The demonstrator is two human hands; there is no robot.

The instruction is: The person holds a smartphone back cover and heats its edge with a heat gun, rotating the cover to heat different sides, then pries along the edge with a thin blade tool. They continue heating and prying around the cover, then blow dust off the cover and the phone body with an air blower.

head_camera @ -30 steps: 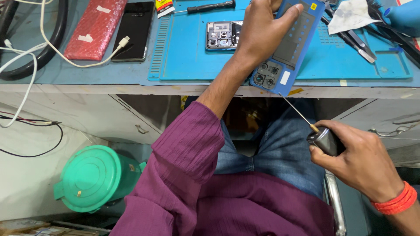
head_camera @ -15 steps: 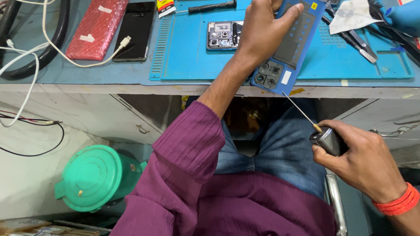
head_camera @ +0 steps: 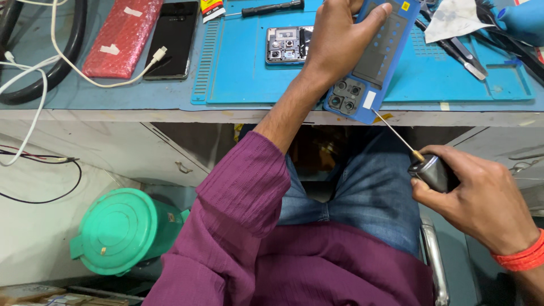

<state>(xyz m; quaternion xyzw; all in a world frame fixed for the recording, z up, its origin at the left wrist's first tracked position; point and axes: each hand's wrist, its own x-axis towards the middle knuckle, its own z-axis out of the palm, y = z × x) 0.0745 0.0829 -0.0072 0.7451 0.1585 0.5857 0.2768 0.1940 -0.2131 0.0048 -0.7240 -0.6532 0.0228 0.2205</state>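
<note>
Above the knees, the left hand (head_camera: 334, 42) reaches forward with a straight arm, fingers wrapped around a blue plastic phone back cover (head_camera: 374, 62) at the edge of the blue work mat (head_camera: 238, 79). Lower right, the right hand (head_camera: 481, 198) pinches a thin metal-tipped tool with grey handle (head_camera: 422, 164), its tip touching the cover's lower corner.

Pale workbench (head_camera: 113, 116), perhaps white floor (head_camera: 34, 249)

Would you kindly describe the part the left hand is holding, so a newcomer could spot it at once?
Start at the blue work mat on the bench; at its front edge the left hand tilts a blue phone back cover. Unlike the dark phone and the opened phone lying flat, it shows a four-hole camera cutout.
</note>
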